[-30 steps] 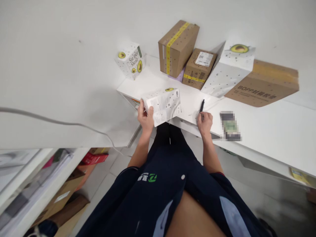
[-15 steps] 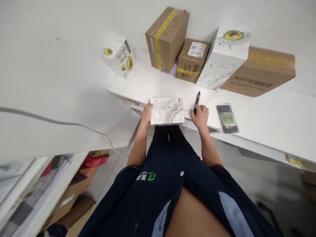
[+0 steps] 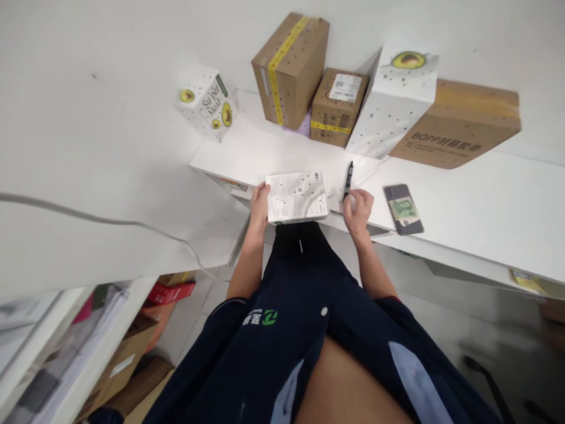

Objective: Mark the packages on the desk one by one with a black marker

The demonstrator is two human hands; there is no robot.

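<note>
A flat white printed box point(image 3: 298, 197) lies at the desk's front edge, partly overhanging it. My left hand point(image 3: 261, 203) is closed on its left end, fingers on top near the corner. To the right of the box, a black marker pen point(image 3: 348, 179) rests on the desk, its tip pointing away from me. Beside the pen's near end is my right hand point(image 3: 358, 209), fingers bent and slightly apart, with nothing visible in it. Whether a fingertip touches the pen is unclear.
The white desk point(image 3: 463, 206) carries a phone point(image 3: 403, 209) with a banknote on its back. Along the wall stand brown cartons point(image 3: 291, 70), a tall white avocado box point(image 3: 392, 106) and a BOPP carton point(image 3: 459, 129). A "Super Meal" box point(image 3: 207, 106) is at far left; a cable point(image 3: 132, 222) hangs nearby.
My right hand has loosened from the marker pen, which now shows more of its near end. My left hand still holds the white box. The view has shifted slightly.
</note>
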